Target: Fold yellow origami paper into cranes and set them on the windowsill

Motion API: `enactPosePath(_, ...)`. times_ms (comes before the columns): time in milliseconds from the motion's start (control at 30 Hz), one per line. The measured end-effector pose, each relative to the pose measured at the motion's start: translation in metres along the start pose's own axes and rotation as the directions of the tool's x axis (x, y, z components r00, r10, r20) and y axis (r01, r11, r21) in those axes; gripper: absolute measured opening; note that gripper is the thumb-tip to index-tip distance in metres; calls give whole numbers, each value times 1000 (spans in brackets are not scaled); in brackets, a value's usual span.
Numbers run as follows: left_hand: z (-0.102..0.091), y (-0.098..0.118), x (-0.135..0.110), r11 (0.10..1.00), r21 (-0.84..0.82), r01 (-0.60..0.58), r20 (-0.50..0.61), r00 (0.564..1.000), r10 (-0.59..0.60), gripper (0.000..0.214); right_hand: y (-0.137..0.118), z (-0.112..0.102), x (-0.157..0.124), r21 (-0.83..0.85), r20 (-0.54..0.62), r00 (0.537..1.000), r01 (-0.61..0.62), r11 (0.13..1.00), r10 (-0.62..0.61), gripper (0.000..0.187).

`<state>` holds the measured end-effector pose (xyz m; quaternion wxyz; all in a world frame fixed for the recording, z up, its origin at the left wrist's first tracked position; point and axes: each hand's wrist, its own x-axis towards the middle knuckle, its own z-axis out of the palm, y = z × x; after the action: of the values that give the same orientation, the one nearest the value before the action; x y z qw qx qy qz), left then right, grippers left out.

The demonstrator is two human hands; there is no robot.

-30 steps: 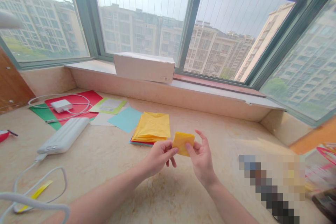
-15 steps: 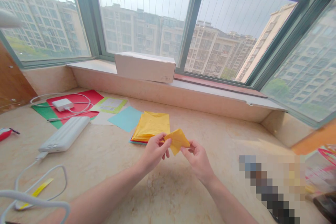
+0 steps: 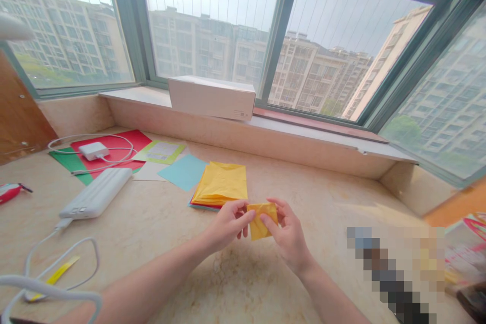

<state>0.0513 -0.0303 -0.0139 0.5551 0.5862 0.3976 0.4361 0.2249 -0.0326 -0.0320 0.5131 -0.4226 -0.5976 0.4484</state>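
Observation:
A small folded yellow paper (image 3: 260, 223) is held above the marble sill (image 3: 170, 243), pinched between both hands. My left hand (image 3: 228, 225) grips its left edge with thumb and fingers closed. My right hand (image 3: 288, 235) pinches its right side, fingers curled over the top. Just behind them lies a stack of coloured paper sheets (image 3: 222, 185) with a yellow sheet on top.
A white power bank (image 3: 96, 193) with a white cable (image 3: 56, 258) lies at the left. A white charger (image 3: 93, 150) rests on red and green sheets (image 3: 114, 147). A light blue sheet (image 3: 184, 172) is beside the stack. A white box (image 3: 211, 97) sits on the window ledge.
The yellow paper was turned from flat-facing to a diamond tilt and is now folded smaller and lower, with both hands drawn closer together around it.

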Motion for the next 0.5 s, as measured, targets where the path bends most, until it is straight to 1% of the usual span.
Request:
enactPosePath(100,0,1,0,1000,-14,-5,1,1000,5,37,1,-1,0,-56,-9,1000,30,998,-30,31)
enactPosePath(267,-1,0,-1,1000,15,4,-17,1000,-4,38,-3,-2,1,-180,26,979,205,962,-204,11)
enactPosePath(367,-2,0,0,1000,14,16,-10,1000,-16,43,-5,-3,0,-199,48,969,248,948,-243,8)
enactPosePath(500,-2,1,1,998,-47,29,-22,999,-30,46,-5,-4,-1,-136,62,972,233,963,-226,15)
